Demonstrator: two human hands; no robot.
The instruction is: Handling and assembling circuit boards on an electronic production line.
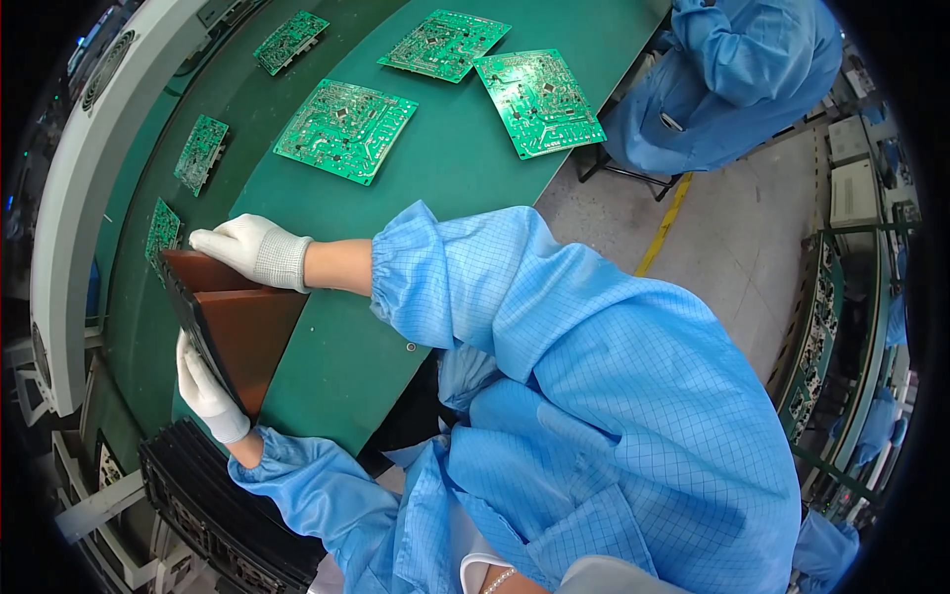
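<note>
Both my hands, in white knit gloves, are on a reddish-brown, black-edged tray-like piece (pixel 247 342) tilted up over the green worktop's left part. My right hand (pixel 252 249) grips its far end, fingers closed over the rim. Lower down, my left hand (pixel 206 394) holds the black outer side, its fingers lying along it. The piece's underside is hidden, and its exact kind is unclear. Just beyond my right hand lies a small green circuit board (pixel 162 230), partly covered by the tray-like piece.
Larger green circuit boards (pixel 346 131) lie on the green worktop (pixel 341 371); smaller ones (pixel 202 153) line the strip at left. A white curved machine frame (pixel 84 188) borders that strip. Black ribbed racks (pixel 213 505) stand lower left. A co-worker in blue (pixel 732 84) sits far right.
</note>
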